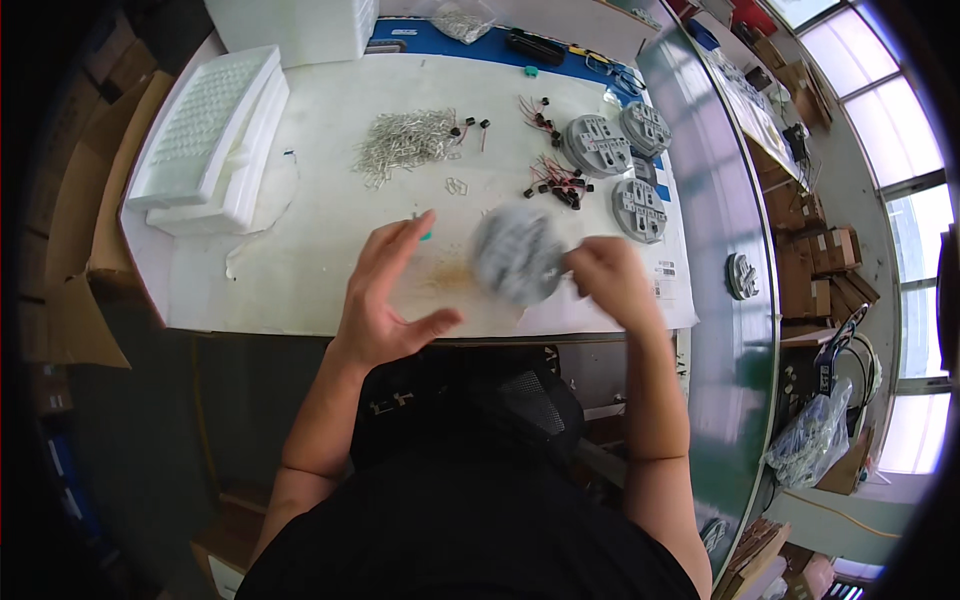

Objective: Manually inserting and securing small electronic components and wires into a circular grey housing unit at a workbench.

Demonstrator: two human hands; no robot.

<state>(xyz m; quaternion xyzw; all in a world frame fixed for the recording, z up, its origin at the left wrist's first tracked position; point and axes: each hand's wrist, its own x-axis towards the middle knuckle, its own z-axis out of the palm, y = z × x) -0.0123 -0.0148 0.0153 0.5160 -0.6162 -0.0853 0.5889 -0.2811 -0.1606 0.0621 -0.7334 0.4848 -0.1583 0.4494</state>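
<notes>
I'm holding my left hand [385,295] open, fingers spread, gripping nothing. My right hand [610,278] is pinching the blurred grey round disc [517,255] at its edge, above the white table [300,230].

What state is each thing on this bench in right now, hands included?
Left hand: open, fingers spread, holding nothing.
Right hand: closed on the grey disc's edge.
Grey disc: held above the table, motion-blurred.
Three grey discs: lying flat, right side.
Metal clips: loose pile.
Black parts with red wires: scattered.
White foam trays: stacked at left.
</notes>
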